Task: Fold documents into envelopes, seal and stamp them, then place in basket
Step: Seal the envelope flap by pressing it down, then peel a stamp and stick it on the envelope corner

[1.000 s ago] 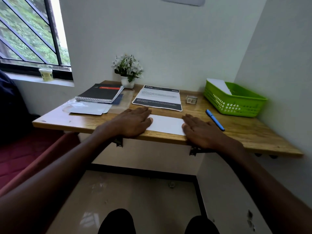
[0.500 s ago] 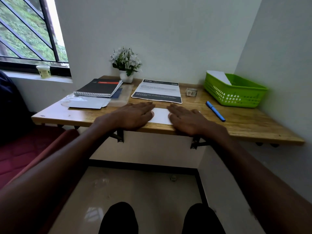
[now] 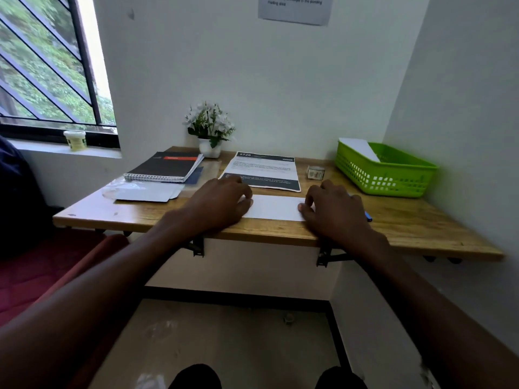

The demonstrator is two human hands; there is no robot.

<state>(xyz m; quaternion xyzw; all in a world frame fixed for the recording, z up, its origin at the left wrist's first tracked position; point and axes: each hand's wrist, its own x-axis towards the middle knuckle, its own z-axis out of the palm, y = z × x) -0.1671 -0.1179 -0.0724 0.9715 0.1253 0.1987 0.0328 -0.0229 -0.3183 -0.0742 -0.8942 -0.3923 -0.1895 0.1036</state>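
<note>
Left hand (image 3: 222, 199): fingers bent at the knuckles, tips pressing down on the left end of one white envelope (image 3: 273, 207). Right hand (image 3: 332, 206): fingers likewise bent, tips and thumb pressing on the envelope's right end. Neither hand wraps round it; cannot tell whether either thumb pinches the edge. The envelope lies flat near the front edge of the wooden desk (image 3: 421, 223), long side across, between the two hands.

Just behind the envelope: one printed document (image 3: 264, 171) with dark header and footer bands, flat, its lower left corner hidden by the left hand's fingers. Right of the document: one small stamp box (image 3: 316, 172), contents too small to tell. Behind the right hand: one blue pen (image 3: 368, 217), mostly hidden, only its near end showing.

Far right: one green basket (image 3: 386, 171), with one white envelope in basket (image 3: 359, 148) leaning against its back left corner.

Left side: one spiral notebook (image 3: 165, 167), dark cover; in front of it one clear plastic sleeve (image 3: 140, 189) holding white sheets, count not readable. At the back, one small potted plant (image 3: 209, 130) with white flowers. On the windowsill, one small jar (image 3: 74, 139).
</note>
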